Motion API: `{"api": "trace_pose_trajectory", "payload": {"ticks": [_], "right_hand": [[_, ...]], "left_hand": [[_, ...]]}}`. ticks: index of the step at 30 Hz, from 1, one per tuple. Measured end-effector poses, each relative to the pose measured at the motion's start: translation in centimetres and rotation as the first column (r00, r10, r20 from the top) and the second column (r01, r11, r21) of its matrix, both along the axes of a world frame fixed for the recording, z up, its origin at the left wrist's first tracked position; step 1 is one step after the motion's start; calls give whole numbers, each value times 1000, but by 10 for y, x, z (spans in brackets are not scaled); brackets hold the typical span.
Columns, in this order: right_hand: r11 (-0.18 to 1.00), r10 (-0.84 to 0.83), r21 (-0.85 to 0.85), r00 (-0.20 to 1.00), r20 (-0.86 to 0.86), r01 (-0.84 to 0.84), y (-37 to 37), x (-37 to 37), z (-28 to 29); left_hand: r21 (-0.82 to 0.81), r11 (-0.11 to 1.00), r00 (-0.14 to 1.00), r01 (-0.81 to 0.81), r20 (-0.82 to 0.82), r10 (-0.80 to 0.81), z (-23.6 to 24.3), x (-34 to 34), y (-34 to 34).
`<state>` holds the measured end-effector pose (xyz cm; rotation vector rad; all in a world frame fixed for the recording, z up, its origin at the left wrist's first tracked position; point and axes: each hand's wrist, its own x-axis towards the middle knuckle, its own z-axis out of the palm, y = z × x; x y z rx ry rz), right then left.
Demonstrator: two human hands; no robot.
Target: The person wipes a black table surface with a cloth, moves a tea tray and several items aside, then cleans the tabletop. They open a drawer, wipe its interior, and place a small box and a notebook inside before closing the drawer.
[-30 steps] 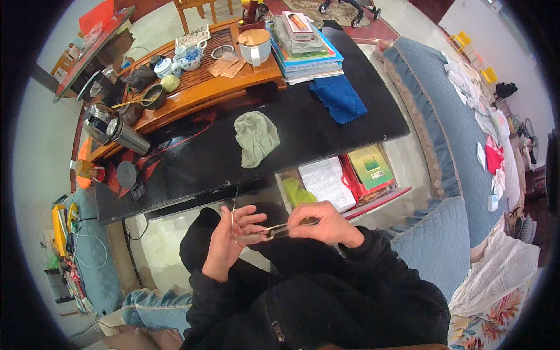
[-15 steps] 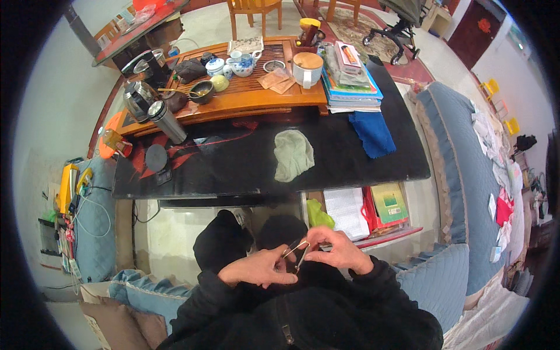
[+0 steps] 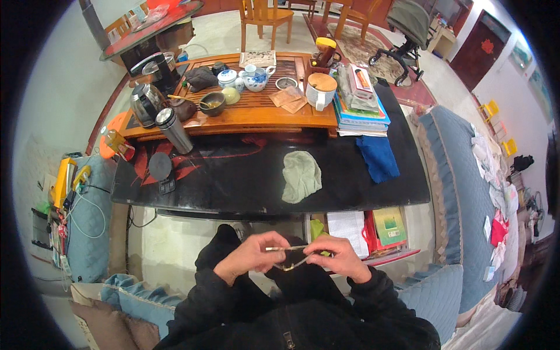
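From here I see the eyeglasses [image 3: 287, 268] at lower centre of the frame, their ends pinched between thumb and fingers by the left hand [image 3: 255, 255] and right hand [image 3: 342, 258]. They look light, springy and easily bent; best held by the frame, off the smudge-prone lenses.

The glasses [image 3: 286, 268], thin and pale-framed, are held up over the lap [image 3: 303, 287], their slim bars apart.
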<state>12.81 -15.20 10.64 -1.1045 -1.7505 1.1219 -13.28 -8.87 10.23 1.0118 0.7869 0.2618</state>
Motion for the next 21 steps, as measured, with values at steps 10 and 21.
{"api": "trace_pose_trajectory", "payload": {"ticks": [10,21], "right_hand": [[927,-373,-180,850,-373,328,115,0,-8],[822,-548,24,803,-235,569,339,10,-57]], "left_hand": [[-398,784,683,-477,393,615,-28,21,95],[-370,688,614,-624,314,725,-47,10,99]]}}
